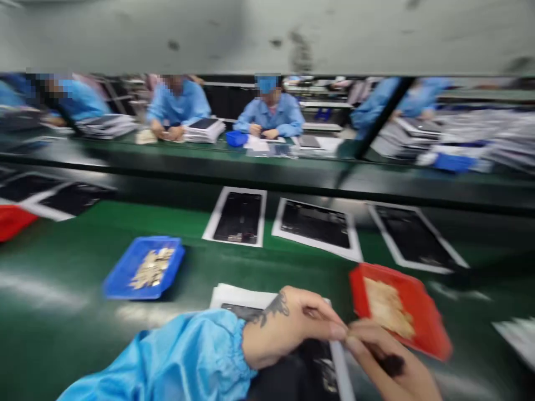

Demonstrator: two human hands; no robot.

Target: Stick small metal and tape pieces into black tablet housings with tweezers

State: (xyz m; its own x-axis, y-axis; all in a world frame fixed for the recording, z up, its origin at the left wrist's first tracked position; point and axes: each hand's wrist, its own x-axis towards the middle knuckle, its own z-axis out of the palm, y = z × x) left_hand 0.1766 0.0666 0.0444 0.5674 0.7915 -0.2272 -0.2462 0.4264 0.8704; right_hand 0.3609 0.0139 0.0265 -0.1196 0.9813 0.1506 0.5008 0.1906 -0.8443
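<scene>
**Mid-unit: one panel under the hands, parts in both trays, done count unclear**

Left to right:

- Far left: red bin [14,221], cut off by the frame, contents not visible. Behind it, black panels on white paper [79,197]. Too blurred to call finished or waiting.
- Blue tray [119,281]: small pale pieces [152,268] heaped inside, so there's stock left. No hand at it.
- Back row: left panel [240,216], middle panel [315,223], right panel [418,236], each on its own white sheet, set apart from each other. Can't tell done from not done.
- Front centre: working panel [321,356] lies on white paper in front of the person, partly hidden by the left hand [295,323]. Some shiny detail near its right edge. I'd call this one in progress, not signed off.
- Left hand: thumb and finger pinched narrow, tips meeting those of the right hand [387,356] above the panel's right edge. Right pinch is narrow too. Can't tell if a small piece sits between. Dark patch at the right palm, can't identify.
- Red tray [437,326]: just beyond the right hand, cream pieces [388,306] inside, plenty left.
- Far right: blurred white papers [516,337], status unknown.
</scene>
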